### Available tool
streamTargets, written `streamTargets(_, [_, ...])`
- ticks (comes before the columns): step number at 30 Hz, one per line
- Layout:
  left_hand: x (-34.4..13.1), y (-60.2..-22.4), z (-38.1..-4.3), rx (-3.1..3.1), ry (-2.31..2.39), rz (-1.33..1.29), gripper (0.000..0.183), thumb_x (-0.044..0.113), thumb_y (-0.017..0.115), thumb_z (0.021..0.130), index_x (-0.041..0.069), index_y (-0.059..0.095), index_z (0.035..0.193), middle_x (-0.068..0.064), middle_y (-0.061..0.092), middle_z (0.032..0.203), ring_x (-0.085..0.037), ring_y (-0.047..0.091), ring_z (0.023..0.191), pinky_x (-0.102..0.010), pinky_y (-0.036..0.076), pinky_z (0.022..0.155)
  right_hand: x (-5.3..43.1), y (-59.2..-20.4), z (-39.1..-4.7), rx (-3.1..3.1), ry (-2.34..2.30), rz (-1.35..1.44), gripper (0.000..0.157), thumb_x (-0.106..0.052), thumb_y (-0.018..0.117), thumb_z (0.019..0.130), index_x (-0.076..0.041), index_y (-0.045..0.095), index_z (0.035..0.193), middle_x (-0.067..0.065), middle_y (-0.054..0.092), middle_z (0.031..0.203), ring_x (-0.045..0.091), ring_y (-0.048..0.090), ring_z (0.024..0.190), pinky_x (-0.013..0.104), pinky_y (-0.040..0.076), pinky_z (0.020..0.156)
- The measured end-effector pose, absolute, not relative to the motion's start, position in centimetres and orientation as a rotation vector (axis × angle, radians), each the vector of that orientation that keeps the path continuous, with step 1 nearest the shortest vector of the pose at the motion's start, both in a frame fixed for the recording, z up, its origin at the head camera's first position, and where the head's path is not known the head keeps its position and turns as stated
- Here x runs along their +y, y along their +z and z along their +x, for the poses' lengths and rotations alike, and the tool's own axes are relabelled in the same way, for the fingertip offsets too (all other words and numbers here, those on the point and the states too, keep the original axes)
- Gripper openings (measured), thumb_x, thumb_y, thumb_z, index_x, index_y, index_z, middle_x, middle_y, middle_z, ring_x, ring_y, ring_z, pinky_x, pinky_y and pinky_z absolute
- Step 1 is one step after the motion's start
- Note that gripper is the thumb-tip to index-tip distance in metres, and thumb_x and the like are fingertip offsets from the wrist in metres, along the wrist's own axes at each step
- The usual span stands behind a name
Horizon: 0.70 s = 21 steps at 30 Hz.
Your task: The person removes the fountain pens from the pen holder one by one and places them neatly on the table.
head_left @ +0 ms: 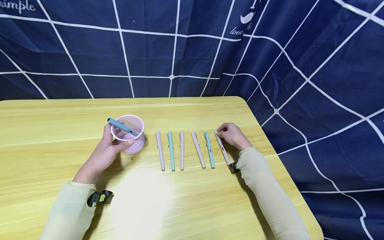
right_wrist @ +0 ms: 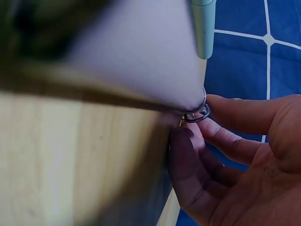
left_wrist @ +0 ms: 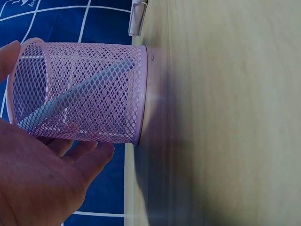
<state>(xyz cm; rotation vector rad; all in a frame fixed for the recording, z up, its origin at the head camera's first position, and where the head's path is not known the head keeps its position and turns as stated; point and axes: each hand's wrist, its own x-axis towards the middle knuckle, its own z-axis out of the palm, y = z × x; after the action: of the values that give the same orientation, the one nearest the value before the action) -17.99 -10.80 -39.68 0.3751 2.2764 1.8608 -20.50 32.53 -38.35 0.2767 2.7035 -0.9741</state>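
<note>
My left hand grips a pink mesh pen holder, thumb at the rim and fingers around its side. A blue pen leans inside the holder, its upper end past the rim; the left wrist view shows it slanting behind the mesh. At the right end of a row of pens, my right hand pinches the top end of a pale pink pen. Close up in the right wrist view, thumb and fingers meet at that pen's end, and the pen is blurred.
Between the hands lie a pale pink pen, a teal pen, two more pale pink pens and another teal pen, roughly parallel. The wooden table ends near a dark blue gridded cloth behind and to the right.
</note>
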Motion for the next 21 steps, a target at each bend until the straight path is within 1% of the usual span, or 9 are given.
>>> streamTargets(7, [-10.72,-39.71,-17.97,2.290,1.862,0.392,0.073,0.012,0.062,0.095,0.000,0.012,0.147,-0.025,0.025,0.148,-0.036,0.024,0.138,-0.057,0.024,0.111,32.72,-38.12,-20.37,2.695,-0.978,0.285,0.024,-0.018,0.057,0.099,0.000,0.061,0.115,0.015,0.060,0.101,0.027,0.057,0.086,0.036,0.048,0.074])
streamTargets(14, [-10.82,-39.65,-18.07,2.275,1.880,0.383,0.073,0.012,0.063,0.095,0.001,0.014,0.148,-0.023,0.025,0.147,-0.035,0.024,0.137,-0.056,0.021,0.113,32.79,-38.09,-20.42,2.716,-0.970,0.272,0.025,-0.016,0.058,0.098,0.002,0.059,0.116,0.016,0.061,0.100,0.027,0.059,0.083,0.034,0.049,0.072])
streamTargets(17, [-10.85,-39.73,-18.17,2.283,1.868,0.376,0.073,0.012,0.062,0.095,0.002,0.013,0.149,-0.023,0.022,0.148,-0.034,0.022,0.136,-0.056,0.020,0.113,32.78,-38.03,-20.46,2.746,-0.938,0.262,0.027,-0.018,0.059,0.097,0.002,0.059,0.115,0.016,0.061,0.101,0.027,0.058,0.083,0.034,0.048,0.072])
streamTargets(21, [-10.80,-39.84,-18.23,2.279,1.856,0.367,0.073,0.011,0.061,0.096,0.002,0.013,0.150,-0.024,0.022,0.148,-0.035,0.023,0.135,-0.056,0.021,0.113,32.66,-37.73,-20.38,2.799,-0.887,0.277,0.026,-0.021,0.058,0.098,0.000,0.060,0.114,0.016,0.060,0.104,0.027,0.057,0.084,0.036,0.047,0.072])
